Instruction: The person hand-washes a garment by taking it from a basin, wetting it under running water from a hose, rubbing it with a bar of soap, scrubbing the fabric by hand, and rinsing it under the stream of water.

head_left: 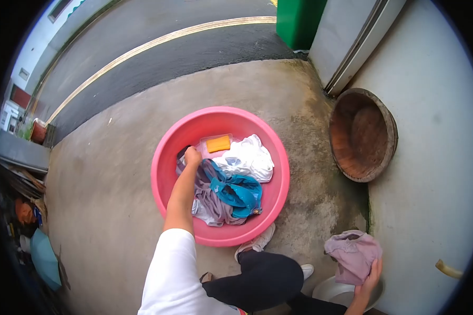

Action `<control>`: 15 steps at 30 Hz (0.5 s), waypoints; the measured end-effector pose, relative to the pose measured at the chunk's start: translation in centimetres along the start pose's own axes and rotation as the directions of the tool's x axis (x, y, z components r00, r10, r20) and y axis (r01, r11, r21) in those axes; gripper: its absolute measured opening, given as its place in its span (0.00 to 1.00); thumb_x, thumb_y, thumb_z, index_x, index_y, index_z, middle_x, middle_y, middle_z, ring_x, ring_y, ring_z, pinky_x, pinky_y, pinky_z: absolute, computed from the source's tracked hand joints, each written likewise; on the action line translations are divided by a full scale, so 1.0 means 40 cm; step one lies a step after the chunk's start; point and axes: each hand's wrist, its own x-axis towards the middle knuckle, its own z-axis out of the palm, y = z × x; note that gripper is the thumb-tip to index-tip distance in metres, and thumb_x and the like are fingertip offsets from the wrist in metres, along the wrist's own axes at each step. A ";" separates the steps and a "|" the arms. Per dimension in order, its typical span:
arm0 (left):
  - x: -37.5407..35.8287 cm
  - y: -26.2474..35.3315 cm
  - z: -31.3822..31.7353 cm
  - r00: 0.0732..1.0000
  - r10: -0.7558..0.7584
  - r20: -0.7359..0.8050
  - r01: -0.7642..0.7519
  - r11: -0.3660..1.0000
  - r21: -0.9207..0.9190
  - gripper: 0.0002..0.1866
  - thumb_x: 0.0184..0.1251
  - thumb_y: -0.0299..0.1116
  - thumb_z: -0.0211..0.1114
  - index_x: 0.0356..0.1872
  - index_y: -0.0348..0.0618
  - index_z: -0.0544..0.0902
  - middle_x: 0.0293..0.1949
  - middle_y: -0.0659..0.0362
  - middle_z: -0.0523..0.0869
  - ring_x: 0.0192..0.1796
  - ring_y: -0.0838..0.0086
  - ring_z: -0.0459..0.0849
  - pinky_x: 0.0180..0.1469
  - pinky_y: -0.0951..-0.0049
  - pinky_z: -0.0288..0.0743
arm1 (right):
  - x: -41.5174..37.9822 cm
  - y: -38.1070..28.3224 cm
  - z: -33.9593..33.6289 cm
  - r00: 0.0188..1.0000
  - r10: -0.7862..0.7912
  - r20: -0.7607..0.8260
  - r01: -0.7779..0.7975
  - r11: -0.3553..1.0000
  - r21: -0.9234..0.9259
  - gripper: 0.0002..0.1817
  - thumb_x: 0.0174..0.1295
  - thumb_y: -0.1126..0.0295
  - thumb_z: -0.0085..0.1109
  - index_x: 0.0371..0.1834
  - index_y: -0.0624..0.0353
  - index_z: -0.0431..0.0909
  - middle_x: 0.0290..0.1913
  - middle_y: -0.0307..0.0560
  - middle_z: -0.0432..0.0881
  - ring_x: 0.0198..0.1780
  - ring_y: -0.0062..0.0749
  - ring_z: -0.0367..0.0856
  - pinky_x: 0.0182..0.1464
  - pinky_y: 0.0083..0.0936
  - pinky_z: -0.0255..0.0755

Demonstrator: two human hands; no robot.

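Observation:
My left hand [193, 156] reaches into a large pink tub [161, 202], its fingers closed at a dark item [183, 151] whose kind I cannot make out. Beneath and beside it lie a greyish-mauve garment [211, 201], a blue-teal garment [240, 195] and a white garment [248, 159]. An orange bar of soap [218, 144] rests in a clear dish by the tub's far side. Low on the right, my right hand [369, 278] grips a crumpled dusty-pink garment [355, 256] above a metal basin [331, 289].
An old round wooden tub [363, 135] leans on the white wall [431, 157] at right. A green bin [299, 23] stands at the road's edge. On the left are a light-blue umbrella [44, 260] and piled clutter. My shoe [258, 242] touches the pink tub's near side.

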 end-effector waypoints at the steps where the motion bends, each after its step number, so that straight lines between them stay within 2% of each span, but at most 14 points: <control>1: 0.010 0.001 0.019 1.000 0.019 -0.012 -0.018 1.000 0.021 0.10 0.49 0.31 0.63 0.31 0.38 0.84 0.36 0.45 0.84 0.43 0.54 0.82 0.49 0.60 0.74 | 0.005 0.012 -0.016 1.000 0.017 -0.006 -0.018 0.999 -0.032 0.25 0.67 0.61 0.47 0.62 0.65 0.63 0.58 0.51 0.71 0.58 0.36 0.70 0.61 0.31 0.63; 2: 0.012 0.007 0.050 0.999 0.039 -0.020 -0.038 0.998 0.041 0.10 0.49 0.33 0.64 0.30 0.37 0.84 0.35 0.45 0.84 0.44 0.54 0.83 0.49 0.60 0.74 | 0.010 0.019 -0.029 0.999 0.036 -0.017 -0.037 0.997 -0.065 0.25 0.67 0.61 0.47 0.62 0.64 0.63 0.58 0.51 0.70 0.59 0.36 0.70 0.61 0.31 0.62; 3: -0.004 0.039 0.037 1.000 0.000 0.016 -0.001 0.997 0.071 0.11 0.51 0.31 0.62 0.32 0.35 0.84 0.37 0.42 0.83 0.45 0.51 0.82 0.50 0.58 0.74 | 0.012 0.022 -0.030 0.999 0.042 -0.025 -0.044 0.996 -0.075 0.25 0.67 0.61 0.47 0.62 0.65 0.63 0.58 0.51 0.70 0.59 0.36 0.70 0.61 0.31 0.62; 6: 0.012 0.046 0.058 0.992 -0.069 0.104 0.049 0.982 0.184 0.10 0.52 0.29 0.60 0.33 0.33 0.83 0.37 0.39 0.82 0.45 0.48 0.81 0.49 0.55 0.74 | 0.005 0.036 -0.033 0.997 0.062 -0.053 -0.066 0.994 -0.090 0.24 0.67 0.62 0.48 0.61 0.65 0.63 0.58 0.52 0.70 0.58 0.35 0.70 0.61 0.31 0.63; 8: 0.011 0.043 0.066 0.995 -0.053 0.084 0.037 0.982 0.186 0.10 0.52 0.27 0.58 0.32 0.32 0.83 0.37 0.37 0.82 0.44 0.46 0.81 0.47 0.53 0.74 | -0.007 0.044 -0.037 0.994 0.081 -0.077 -0.088 0.992 -0.087 0.23 0.67 0.63 0.48 0.60 0.66 0.64 0.57 0.52 0.71 0.57 0.35 0.71 0.60 0.30 0.63; 9: 0.010 0.046 0.065 0.996 -0.068 0.061 0.059 0.987 0.149 0.10 0.52 0.27 0.58 0.32 0.31 0.83 0.37 0.38 0.82 0.44 0.47 0.81 0.47 0.54 0.74 | -0.015 0.040 -0.034 0.996 0.073 -0.044 -0.077 0.992 -0.101 0.23 0.67 0.63 0.47 0.60 0.67 0.65 0.56 0.52 0.72 0.56 0.34 0.71 0.60 0.30 0.63; 10: 0.009 0.052 0.057 0.991 -0.084 0.107 0.066 0.986 0.155 0.12 0.50 0.27 0.60 0.35 0.31 0.81 0.40 0.36 0.81 0.47 0.45 0.80 0.48 0.54 0.74 | -0.015 0.032 -0.028 0.998 0.062 -0.009 -0.062 0.992 -0.113 0.22 0.67 0.64 0.47 0.59 0.67 0.66 0.55 0.51 0.73 0.56 0.34 0.72 0.60 0.29 0.63; 15: -0.002 0.074 -0.019 0.996 -0.048 0.079 0.036 0.989 0.141 0.10 0.48 0.25 0.58 0.32 0.33 0.82 0.39 0.38 0.82 0.46 0.46 0.81 0.47 0.55 0.74 | -0.046 -0.014 -0.007 0.998 0.001 0.068 0.012 0.981 -0.194 0.20 0.65 0.68 0.47 0.57 0.69 0.69 0.52 0.49 0.75 0.53 0.31 0.73 0.58 0.26 0.63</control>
